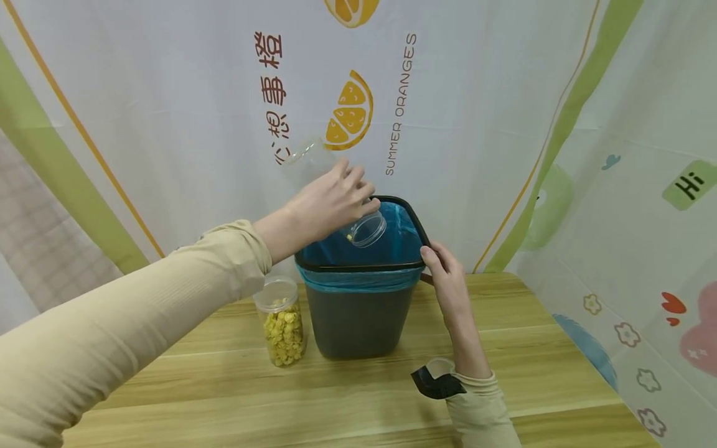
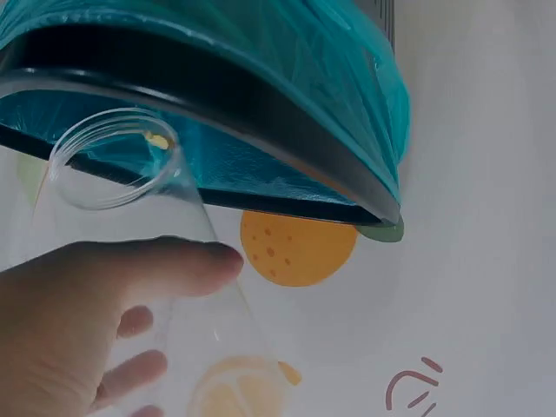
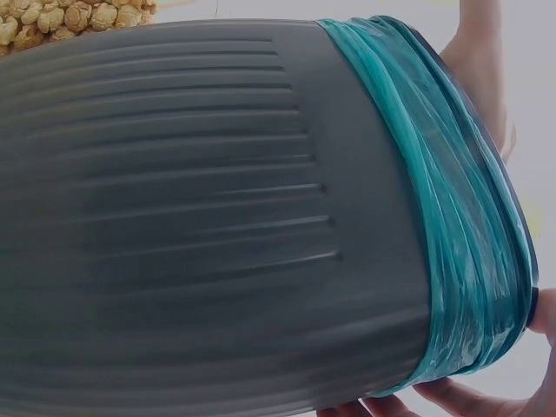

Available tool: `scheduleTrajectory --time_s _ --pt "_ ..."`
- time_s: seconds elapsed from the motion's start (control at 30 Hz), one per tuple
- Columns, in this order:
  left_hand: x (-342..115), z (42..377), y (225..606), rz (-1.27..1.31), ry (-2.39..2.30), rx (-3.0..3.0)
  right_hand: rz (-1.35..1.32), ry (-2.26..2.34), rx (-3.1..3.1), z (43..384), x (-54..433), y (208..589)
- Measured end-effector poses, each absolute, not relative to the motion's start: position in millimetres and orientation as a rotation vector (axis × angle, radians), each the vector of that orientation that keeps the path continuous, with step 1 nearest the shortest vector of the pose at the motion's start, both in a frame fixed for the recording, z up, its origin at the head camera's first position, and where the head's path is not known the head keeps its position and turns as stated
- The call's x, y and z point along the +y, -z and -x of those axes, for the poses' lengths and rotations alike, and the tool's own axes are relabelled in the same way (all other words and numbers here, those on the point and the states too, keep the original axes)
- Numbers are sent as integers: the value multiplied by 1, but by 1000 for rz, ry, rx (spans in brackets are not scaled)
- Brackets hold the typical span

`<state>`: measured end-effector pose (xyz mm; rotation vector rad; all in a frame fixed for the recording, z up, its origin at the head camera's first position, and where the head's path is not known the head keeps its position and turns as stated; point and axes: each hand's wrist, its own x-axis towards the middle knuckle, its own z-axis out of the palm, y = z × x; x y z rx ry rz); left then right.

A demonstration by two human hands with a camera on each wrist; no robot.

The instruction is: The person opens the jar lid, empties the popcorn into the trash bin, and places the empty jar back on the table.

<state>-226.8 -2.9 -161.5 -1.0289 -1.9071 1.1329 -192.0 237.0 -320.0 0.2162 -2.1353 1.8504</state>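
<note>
1. Head view: my left hand point(image 1: 330, 202) is curled round a clear jar point(image 1: 366, 231), which I hold tilted, mouth downward, over the opening of the grey bin point(image 1: 358, 323). My right hand point(image 1: 449, 280) grips the bin's black rim point(image 1: 358, 269) at its right side. A clear jar of popcorn point(image 1: 284, 333) stands upright on the desk point(image 1: 235, 392), just left of the bin.
2. Left wrist view: my thumb lies across the tilted jar, other fingers round its far side; a yellow bit point(image 2: 157, 140) sits inside near its mouth.
3. Right wrist view: my right fingers touch the bin beside its blue liner point(image 3: 434, 200).
</note>
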Motion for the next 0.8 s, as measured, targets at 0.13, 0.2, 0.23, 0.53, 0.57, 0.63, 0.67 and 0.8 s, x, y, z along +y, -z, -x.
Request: scheduleTrajectory --time_s 0.13,0.2,0.23,0.53,0.57,0.63,0.67,0.8 --pt "-4 229 161 1040 -1146 -1876 -216 -1856 -2131 192 237 319" --pt "-4 230 160 1047 -1150 -1872 -215 -1855 -2132 192 237 319" --pt "-5 230 160 1054 -1133 -1883 -214 -1855 -2132 192 237 319" --pt "-8 229 162 1020 -1090 -1907 -220 -1859 -2131 192 236 319" --pt "-8 228 162 1018 -1078 -1917 -220 -1859 -2128 192 236 318" --pt "-8 228 163 1016 -1058 -1949 -220 -1861 -2125 193 237 318" --pt "-8 228 163 1013 -1048 -1965 -219 -1860 -2129 193 237 318" --pt "-9 227 164 1008 -1054 -1970 -216 -1865 -2134 193 237 319"
